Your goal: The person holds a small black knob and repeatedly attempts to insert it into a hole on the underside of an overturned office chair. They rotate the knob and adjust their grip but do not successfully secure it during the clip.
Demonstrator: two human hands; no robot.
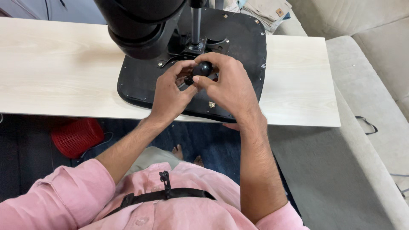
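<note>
Both hands are right in the middle of an upturned black chair seat (140,85), which lies flat on the pale wooden counter (59,72). At the centre of the seat, in front of the metal mounting plate (208,44), sits a small black round knob (203,68), and both hands have closed in on it. The right hand (232,87) curls over the knob from the seat's right side, thumb and forefinger pinched narrow around the ball. The left hand (170,91) comes in from the seat's left, its fingers (181,70) bent tight and gripping the dark stem just beside the knob; what exactly lies under them is hidden.

Behind the knob, a shiny metal column (195,23) rises from the mounting plate, and a bulky black cylindrical part (136,25) looms over the seat's far left corner. A small brass-coloured screw head (211,104) shows on the seat just near the right wrist. Below the counter, off to the seat's left, a red mesh basket (76,136) rests on the floor. To the seat's right runs a grey sofa (375,85). Pink sleeves (64,191) frame the bottom.
</note>
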